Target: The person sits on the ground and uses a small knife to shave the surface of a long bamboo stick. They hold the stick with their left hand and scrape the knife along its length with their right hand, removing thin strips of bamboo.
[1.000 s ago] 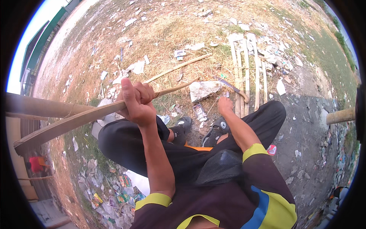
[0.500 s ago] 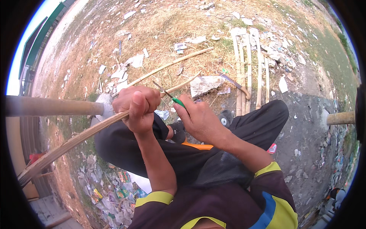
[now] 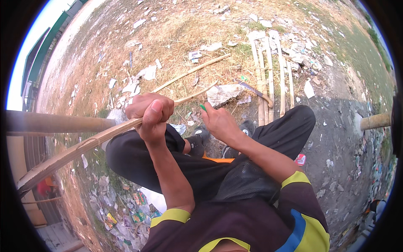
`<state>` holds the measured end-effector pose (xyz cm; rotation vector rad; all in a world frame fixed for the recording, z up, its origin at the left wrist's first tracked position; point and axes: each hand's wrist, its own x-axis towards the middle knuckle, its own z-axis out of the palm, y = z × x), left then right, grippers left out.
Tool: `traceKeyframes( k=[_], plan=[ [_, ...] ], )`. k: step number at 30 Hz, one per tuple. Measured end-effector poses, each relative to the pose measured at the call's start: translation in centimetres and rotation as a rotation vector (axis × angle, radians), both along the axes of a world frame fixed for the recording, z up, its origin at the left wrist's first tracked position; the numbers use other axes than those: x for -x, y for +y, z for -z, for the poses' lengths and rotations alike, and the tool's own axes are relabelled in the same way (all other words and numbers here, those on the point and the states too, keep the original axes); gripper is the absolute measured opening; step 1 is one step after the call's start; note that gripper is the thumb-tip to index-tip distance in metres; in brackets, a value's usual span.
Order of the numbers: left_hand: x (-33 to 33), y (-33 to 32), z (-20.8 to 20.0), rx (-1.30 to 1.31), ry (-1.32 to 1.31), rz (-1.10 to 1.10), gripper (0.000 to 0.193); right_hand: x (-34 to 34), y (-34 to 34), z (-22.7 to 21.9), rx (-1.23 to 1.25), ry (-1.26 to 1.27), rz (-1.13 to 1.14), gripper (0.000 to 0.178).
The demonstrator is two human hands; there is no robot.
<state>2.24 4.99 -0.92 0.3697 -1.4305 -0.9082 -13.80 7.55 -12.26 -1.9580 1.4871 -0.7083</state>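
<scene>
Gripping the bamboo strip [image 3: 84, 145] in my fisted left hand [image 3: 150, 113], I close my right hand [image 3: 218, 122] around a green-handled knife [image 3: 203, 107] beside it. Risk: the blade, hidden here, could skid toward my left fingers.

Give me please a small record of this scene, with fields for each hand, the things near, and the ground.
left hand: the left hand is closed around a long bamboo strip
right hand: the right hand is closed on a small tool with a green handle, beside the strip
blade of tool: hidden in this view
strip direction: from lower left, through the fist, to a thin end at the upper right
ground ahead: split bamboo slats lying side by side, a big knife, scattered paper litter
legs: dark trousers, dark shoes
</scene>
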Motion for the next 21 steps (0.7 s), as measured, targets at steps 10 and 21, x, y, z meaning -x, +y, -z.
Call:
traceKeyframes(
  k=[10, 21],
  plan=[
    [-0.5, 0.0, 0.7, -0.037, 0.143, 0.0, 0.043, -0.7, -1.1, 1.4, 0.046, 0.005, 0.046, 0.025],
    [-0.5, -0.2, 1.5, -0.077, 0.23, -0.027, 0.042, -1.0, -0.7, 0.5, -0.016, 0.093, 0.02, 0.026]
  ],
)
